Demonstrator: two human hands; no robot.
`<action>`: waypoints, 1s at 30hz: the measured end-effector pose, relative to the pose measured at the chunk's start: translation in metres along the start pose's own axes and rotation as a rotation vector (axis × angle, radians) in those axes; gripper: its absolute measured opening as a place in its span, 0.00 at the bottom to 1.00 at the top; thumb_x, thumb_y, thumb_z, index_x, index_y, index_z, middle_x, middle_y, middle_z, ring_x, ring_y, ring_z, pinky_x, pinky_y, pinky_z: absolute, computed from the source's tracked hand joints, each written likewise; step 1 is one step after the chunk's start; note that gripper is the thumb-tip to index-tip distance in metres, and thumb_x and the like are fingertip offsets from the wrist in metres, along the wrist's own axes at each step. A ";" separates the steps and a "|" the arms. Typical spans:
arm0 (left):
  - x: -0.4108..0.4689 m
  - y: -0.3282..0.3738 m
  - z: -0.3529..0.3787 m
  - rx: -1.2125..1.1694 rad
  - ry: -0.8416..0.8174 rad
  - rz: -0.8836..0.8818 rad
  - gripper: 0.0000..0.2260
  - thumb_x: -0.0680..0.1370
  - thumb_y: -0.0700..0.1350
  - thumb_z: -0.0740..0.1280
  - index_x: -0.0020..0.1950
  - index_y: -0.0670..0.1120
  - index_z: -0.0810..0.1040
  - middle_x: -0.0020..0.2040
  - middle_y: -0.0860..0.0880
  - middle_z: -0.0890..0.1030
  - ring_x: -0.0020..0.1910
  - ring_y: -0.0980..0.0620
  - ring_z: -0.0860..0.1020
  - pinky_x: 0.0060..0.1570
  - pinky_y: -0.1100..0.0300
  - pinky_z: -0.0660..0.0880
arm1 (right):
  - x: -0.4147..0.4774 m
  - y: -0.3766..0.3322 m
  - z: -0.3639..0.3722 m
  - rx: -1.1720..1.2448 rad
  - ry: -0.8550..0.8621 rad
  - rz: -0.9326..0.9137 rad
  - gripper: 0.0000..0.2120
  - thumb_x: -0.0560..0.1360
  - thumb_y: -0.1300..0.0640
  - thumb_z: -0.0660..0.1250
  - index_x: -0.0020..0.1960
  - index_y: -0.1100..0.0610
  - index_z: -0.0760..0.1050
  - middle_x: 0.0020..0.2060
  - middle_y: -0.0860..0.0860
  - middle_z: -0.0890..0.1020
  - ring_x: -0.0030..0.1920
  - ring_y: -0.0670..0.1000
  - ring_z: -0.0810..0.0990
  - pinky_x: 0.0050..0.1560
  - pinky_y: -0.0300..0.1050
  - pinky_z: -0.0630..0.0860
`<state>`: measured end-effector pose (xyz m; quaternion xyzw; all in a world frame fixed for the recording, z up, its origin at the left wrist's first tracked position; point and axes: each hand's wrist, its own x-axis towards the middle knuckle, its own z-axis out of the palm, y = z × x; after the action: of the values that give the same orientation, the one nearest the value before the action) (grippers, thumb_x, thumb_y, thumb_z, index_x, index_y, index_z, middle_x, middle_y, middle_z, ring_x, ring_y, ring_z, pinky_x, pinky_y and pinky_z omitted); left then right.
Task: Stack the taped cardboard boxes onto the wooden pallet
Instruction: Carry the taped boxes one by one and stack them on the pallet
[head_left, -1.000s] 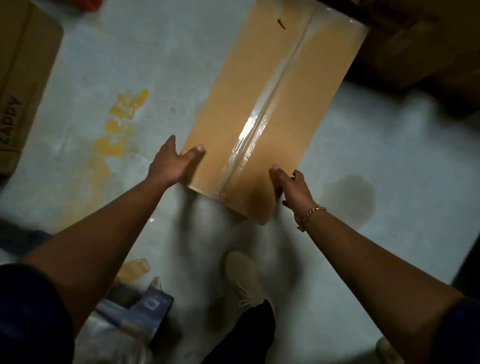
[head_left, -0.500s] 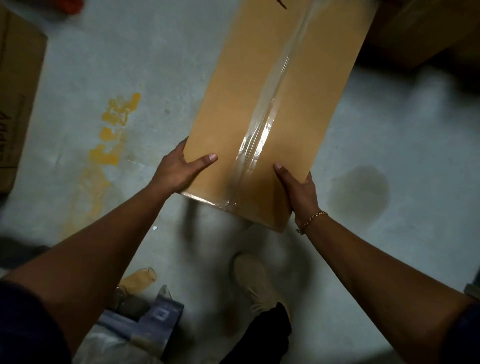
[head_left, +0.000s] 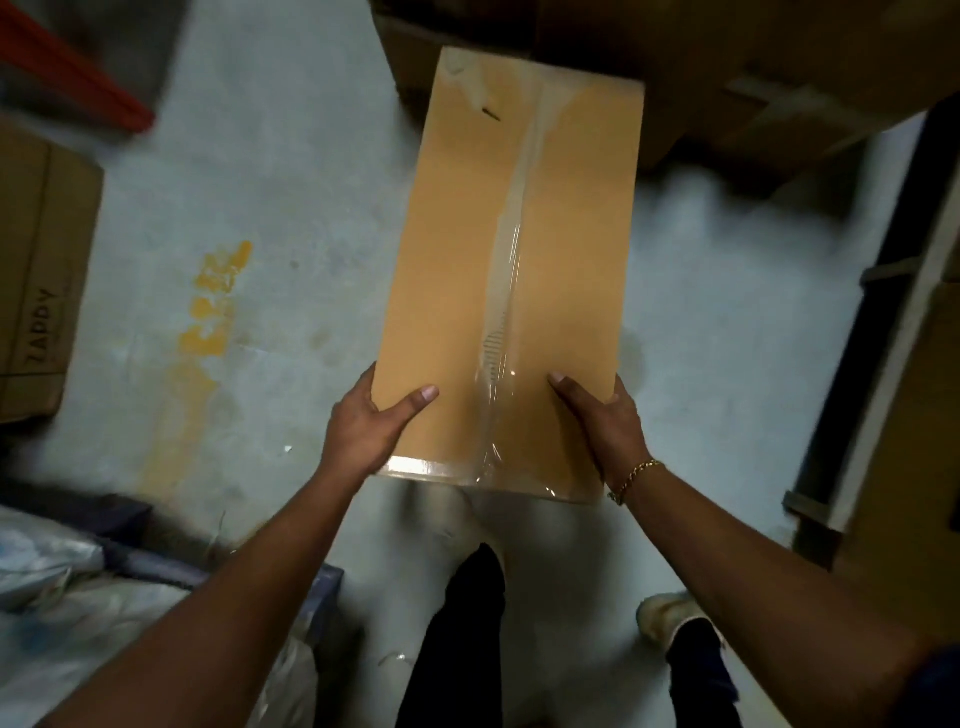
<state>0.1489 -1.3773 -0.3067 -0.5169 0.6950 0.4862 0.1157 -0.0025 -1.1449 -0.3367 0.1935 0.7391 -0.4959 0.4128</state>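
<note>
Two hands, the left hand (head_left: 363, 426) and the right hand (head_left: 602, 421), grasp the near end of a long taped cardboard box (head_left: 467, 270) held out in front of a person standing on a pale grey concrete floor (head_left: 270, 171) in a dim storage room. A smeared yellow stain (head_left: 213, 306) marks the floor to the left of the box. At the far left stands another brown carton (head_left: 41, 270) printed with the word ZAPPY, and a red bar (head_left: 67, 73) crosses the top left corner. More brown cartons (head_left: 753, 62) are piled in shadow along the top and right. Crumpled pale plastic sheeting (head_left: 62, 623) lies at the lower left. The person's dark trouser leg (head_left: 462, 639) and a light-coloured shoe (head_left: 662, 618) show below the box. A strip of clear tape (head_left: 511, 260) runs down the middle of the box's top face and wraps over the near edge. Each hand clasps one near corner: the thumbs lie flat on the top face, while the fingers curl around the long sides and pass out of sight beneath. A gold chain bracelet (head_left: 636, 480) circles the right wrist. The far end of the box points toward the shadowed cartons; whether it touches them cannot be told.
</note>
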 end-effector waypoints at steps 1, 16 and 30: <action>-0.017 0.010 0.008 -0.002 -0.005 0.000 0.30 0.71 0.65 0.75 0.69 0.54 0.77 0.55 0.54 0.83 0.53 0.52 0.82 0.57 0.54 0.79 | -0.010 -0.002 -0.020 -0.002 0.004 -0.003 0.31 0.65 0.34 0.80 0.64 0.41 0.76 0.54 0.43 0.85 0.55 0.51 0.84 0.59 0.58 0.82; -0.252 0.209 0.209 0.133 -0.141 0.187 0.27 0.72 0.65 0.73 0.68 0.57 0.76 0.52 0.56 0.83 0.49 0.57 0.81 0.49 0.58 0.77 | -0.144 -0.010 -0.376 0.150 0.186 -0.036 0.29 0.69 0.41 0.80 0.67 0.43 0.73 0.51 0.37 0.82 0.50 0.39 0.80 0.49 0.38 0.77; -0.389 0.334 0.355 0.179 -0.171 0.329 0.24 0.68 0.67 0.75 0.60 0.61 0.78 0.46 0.62 0.84 0.46 0.57 0.83 0.46 0.56 0.79 | -0.210 -0.004 -0.600 0.303 0.308 -0.103 0.20 0.69 0.46 0.80 0.55 0.40 0.74 0.48 0.35 0.80 0.51 0.41 0.80 0.49 0.37 0.75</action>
<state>-0.0793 -0.8620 -0.0407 -0.3413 0.7980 0.4769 0.1387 -0.1339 -0.5847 -0.0655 0.2886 0.7193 -0.5864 0.2353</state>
